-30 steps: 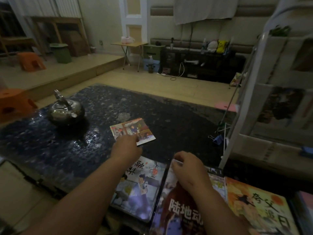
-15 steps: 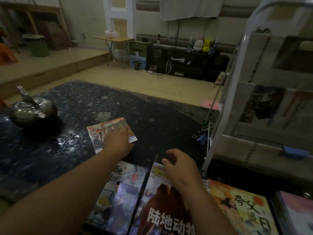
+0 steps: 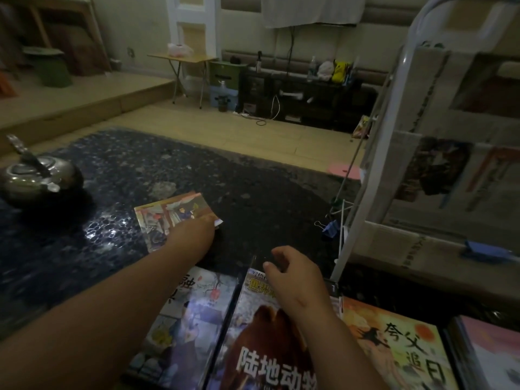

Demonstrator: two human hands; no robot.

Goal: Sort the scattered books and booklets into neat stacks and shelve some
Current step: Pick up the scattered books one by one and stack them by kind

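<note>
head view: left hand (image 3: 194,235) lay on the near corner of small comic booklets (image 3: 168,215) on dark pebbled table (image 3: 267,192); pinching or pressing, cannot tell. right hand (image 3: 295,274) hung loosely curled, empty, over top edge of brown animal book (image 3: 253,347). metal kettle (image 3: 39,178) stood well left of the left hand.

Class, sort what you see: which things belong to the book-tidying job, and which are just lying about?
Job: small booklets, blue book, brown book, orange book, white rack.
Lying about: kettle, binder clip, folding table, plush toy.
</note>
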